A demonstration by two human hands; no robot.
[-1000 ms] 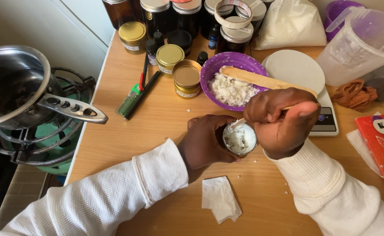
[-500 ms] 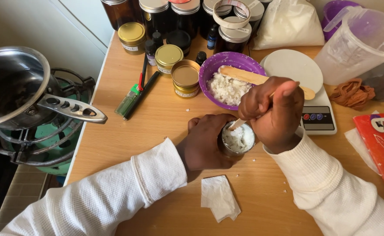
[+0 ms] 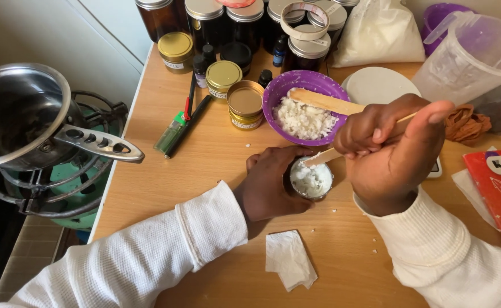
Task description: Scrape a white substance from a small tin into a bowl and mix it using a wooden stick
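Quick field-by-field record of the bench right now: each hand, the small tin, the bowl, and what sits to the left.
left hand: wrapped around the small tin, holding it on the wooden table
right hand: grips a wooden stick, its tip in the tin
small tin: filled with white flaky stuff
purple bowl: behind the tin, holds white flakes and a second wooden stick
steel pot: on a burner, far left
folded tissue: near table edge
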